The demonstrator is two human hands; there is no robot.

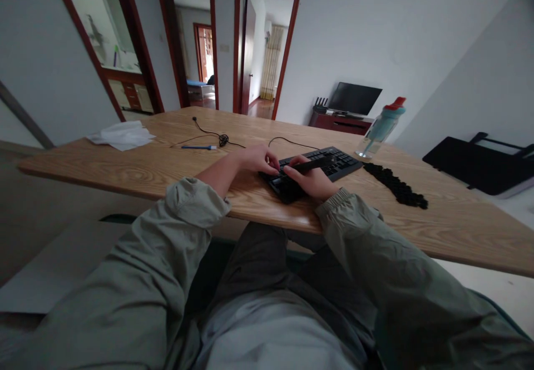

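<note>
A black keyboard lies at a slant near the table's front edge, and some of its middle is hidden by my hands. My right hand rests over it, closed around a thick black stick-shaped tool whose far end points right. My left hand is at the keyboard's left end, fingers curled and pinched together close to the right fingertips; what they hold, if anything, cannot be made out. Right of the keyboard lies a long pile of small black pieces that look like keycaps.
A clear bottle with a red lid stands behind the pile. On the left of the wooden table lie white tissue, a blue-handled brush and a coiled black cable. A television stands beyond.
</note>
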